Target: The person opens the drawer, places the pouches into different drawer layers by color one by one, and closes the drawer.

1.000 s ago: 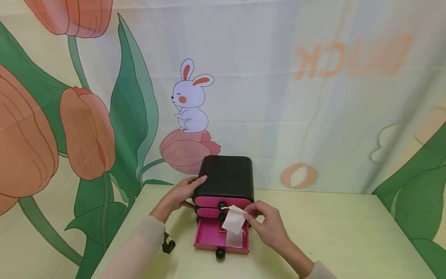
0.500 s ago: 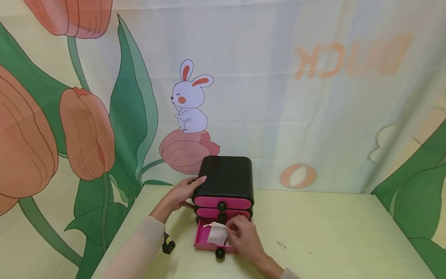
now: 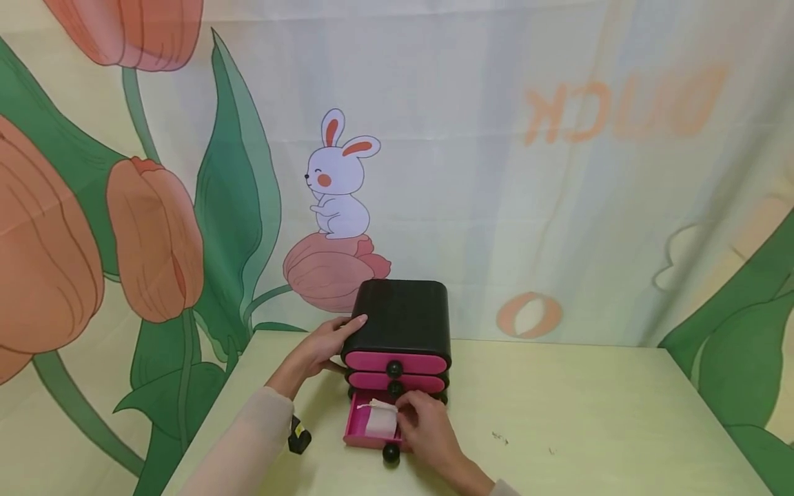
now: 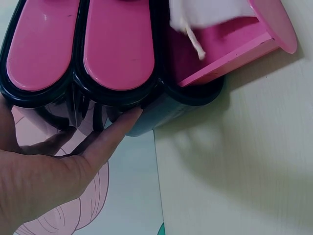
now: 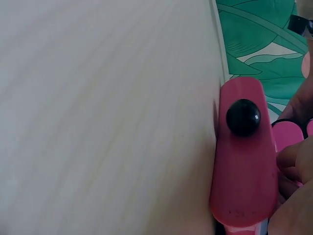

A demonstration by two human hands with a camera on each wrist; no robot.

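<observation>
A black mini drawer cabinet (image 3: 403, 317) with pink drawer fronts stands on the table; its bottom drawer (image 3: 353, 430) is pulled out. My left hand (image 3: 319, 350) holds the cabinet's left side, one digit over the top edge, as the left wrist view (image 4: 54, 176) also shows. At the bottom drawer, my right hand (image 3: 428, 427) pinches the right edge of a small white drawstring pouch (image 3: 380, 419), which sits inside the drawer. In the left wrist view the pouch's cord (image 4: 194, 41) hangs over the pink interior. My right hand hides the drawer's right part.
A small black object with a yellow mark (image 3: 300, 439) lies left of the drawer, partly behind my left sleeve (image 3: 248, 441). The drawer's black round knob (image 3: 391, 453) sticks out toward me. A printed curtain (image 3: 471, 172) hangs behind the pale table (image 3: 589, 413).
My right hand has brought the white pouch down and left into the bottom drawer. A pale flat thing seen there earlier is now hidden. The left hand has stayed on the cabinet.
</observation>
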